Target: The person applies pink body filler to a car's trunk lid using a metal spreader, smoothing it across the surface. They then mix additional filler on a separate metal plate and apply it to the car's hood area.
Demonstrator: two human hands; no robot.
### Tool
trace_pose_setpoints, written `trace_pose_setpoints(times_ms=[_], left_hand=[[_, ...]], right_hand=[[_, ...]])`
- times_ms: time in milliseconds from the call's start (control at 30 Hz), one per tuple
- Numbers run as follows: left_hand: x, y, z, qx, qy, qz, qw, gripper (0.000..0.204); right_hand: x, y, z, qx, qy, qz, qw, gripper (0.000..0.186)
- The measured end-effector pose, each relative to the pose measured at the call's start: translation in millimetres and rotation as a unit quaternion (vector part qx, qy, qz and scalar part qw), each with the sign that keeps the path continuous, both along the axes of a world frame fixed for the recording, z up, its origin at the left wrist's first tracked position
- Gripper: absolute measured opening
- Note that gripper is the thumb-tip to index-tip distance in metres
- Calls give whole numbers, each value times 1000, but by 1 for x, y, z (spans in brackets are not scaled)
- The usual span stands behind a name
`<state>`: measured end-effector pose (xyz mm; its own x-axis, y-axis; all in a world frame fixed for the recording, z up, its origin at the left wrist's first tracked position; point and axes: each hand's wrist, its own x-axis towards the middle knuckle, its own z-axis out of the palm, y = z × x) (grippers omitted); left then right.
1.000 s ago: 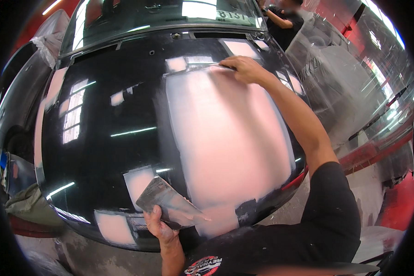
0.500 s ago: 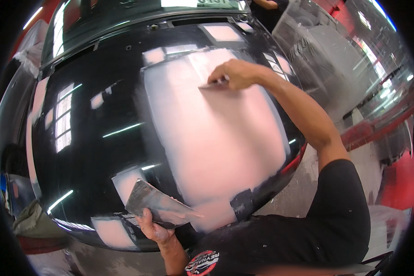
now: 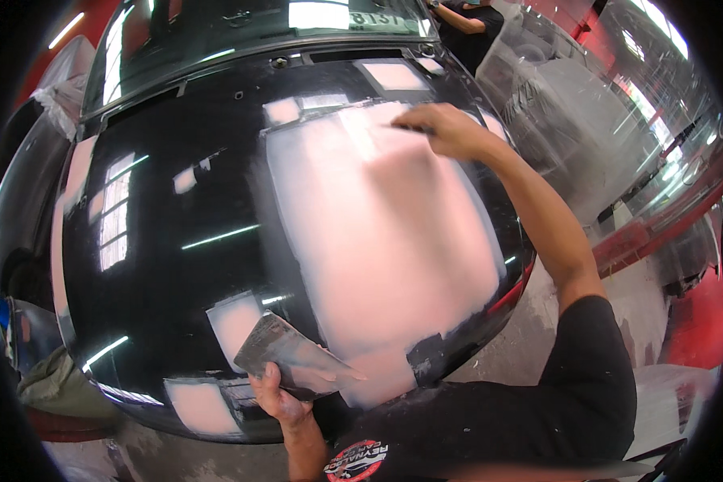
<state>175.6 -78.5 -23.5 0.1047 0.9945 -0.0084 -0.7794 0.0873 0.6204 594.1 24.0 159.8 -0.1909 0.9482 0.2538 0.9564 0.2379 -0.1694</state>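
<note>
A black car hood (image 3: 161,281) carries pale pink filler patches, the largest (image 3: 381,273) on its right half. My right hand (image 3: 450,132) is closed on a thin, dark spreader (image 3: 406,126), blurred by motion, over the upper part of that patch; whether it touches the surface I cannot tell. My left hand (image 3: 281,394) grips a grey rectangular plate (image 3: 285,353) smeared with pink paste, held above the lower front of the hood, near a smaller patch (image 3: 201,402).
The windshield (image 3: 217,28) rises behind the hood. A co-worker in a dark top (image 3: 466,28) stands at the upper right. Plastic-covered objects (image 3: 554,136) fill the right side, near a red panel (image 3: 691,321). Dark car parts (image 3: 24,209) line the left edge.
My right hand moved down from the patch's top edge, then back up and to the right. My left hand keeps the plate at the lower middle, with only slight shifts.
</note>
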Motion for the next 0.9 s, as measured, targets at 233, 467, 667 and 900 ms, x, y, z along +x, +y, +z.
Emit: trace_pose_setpoints(times_ms=[233, 467, 667, 900], left_hand=[[2, -3, 6, 13, 29, 25, 999, 42], [4, -3, 13, 3, 44, 22, 999, 44], [-1, -2, 5, 17, 55, 18, 998, 45], [-3, 2, 3, 58, 8, -45, 997, 43]], right_hand=[[7, 118, -32, -61, -39, -18, 997, 59], [-3, 112, -14, -166, -56, -21, 984, 58], [-31, -21, -38, -153, 3, 37, 987, 54], [-84, -150, -49, -128, -21, -30, 991, 51]])
